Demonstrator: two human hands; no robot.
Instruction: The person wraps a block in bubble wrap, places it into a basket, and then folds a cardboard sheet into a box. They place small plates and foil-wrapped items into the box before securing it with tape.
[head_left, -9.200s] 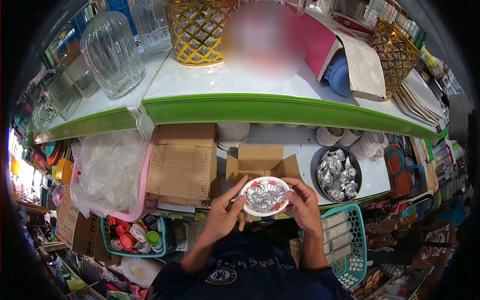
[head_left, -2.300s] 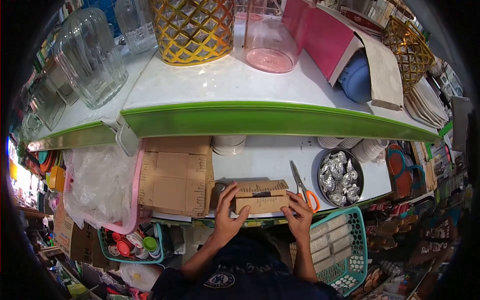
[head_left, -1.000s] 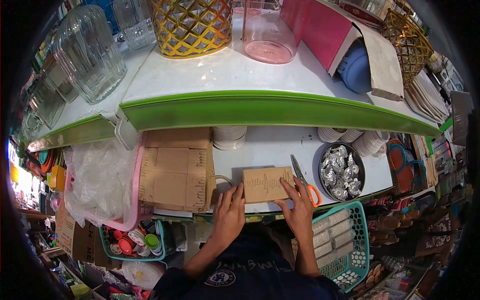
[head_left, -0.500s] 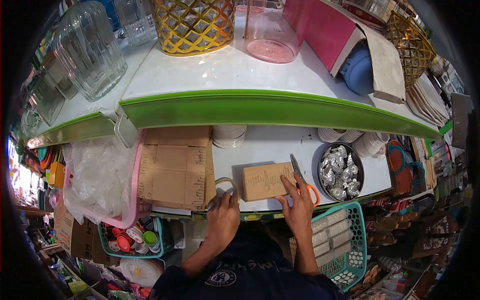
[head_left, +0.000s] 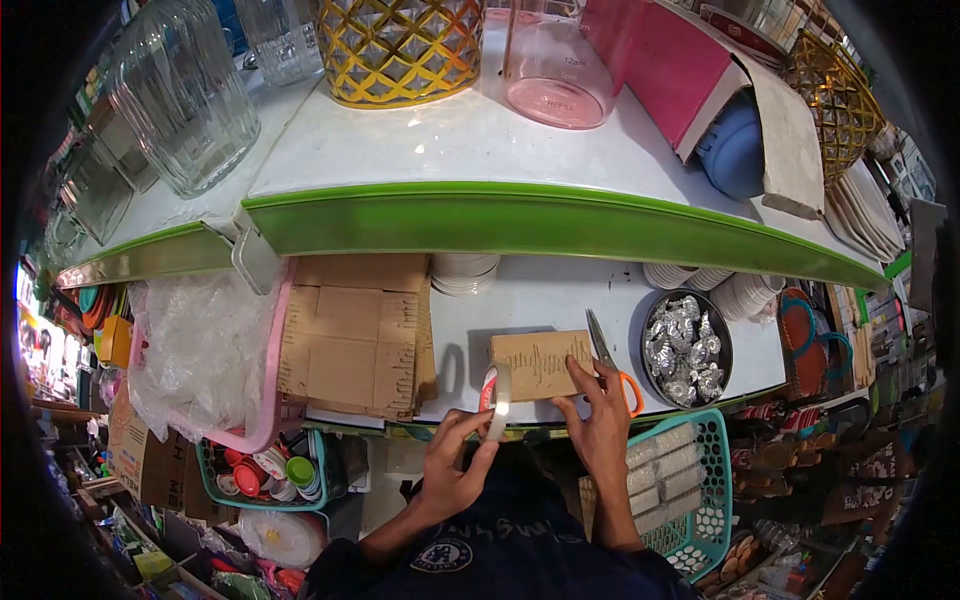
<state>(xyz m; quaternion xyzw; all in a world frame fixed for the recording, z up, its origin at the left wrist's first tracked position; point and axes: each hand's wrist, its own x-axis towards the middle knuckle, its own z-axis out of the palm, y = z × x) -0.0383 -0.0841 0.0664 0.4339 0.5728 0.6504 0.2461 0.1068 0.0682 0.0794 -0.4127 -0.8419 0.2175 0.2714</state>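
A small brown cardboard box (head_left: pixel 535 362) lies on the lower white shelf. My left hand (head_left: pixel 458 462) holds a roll of tape (head_left: pixel 500 402) upright at the box's left front corner, its fingers closed round the lower rim. My right hand (head_left: pixel 600 415) rests its fingertips on the right end of the box, with thumb and fingers apart. Scissors with orange handles (head_left: pixel 631 392) lie just to the right of the box, partly behind my right hand, blades pointing away.
Flattened cardboard (head_left: pixel 345 345) is stacked left, beside a pink basket (head_left: pixel 268 385) of clear plastic. A dark bowl (head_left: pixel 650 345) of foil-like pieces stands right. The green-edged upper shelf (head_left: pixel 560 225) overhangs the work area. A teal basket (head_left: pixel 722 480) stands below right.
My left hand has lifted the tape roll off the shelf, turned it upright and brought it right, to the box. My right hand remains at the box's right end.
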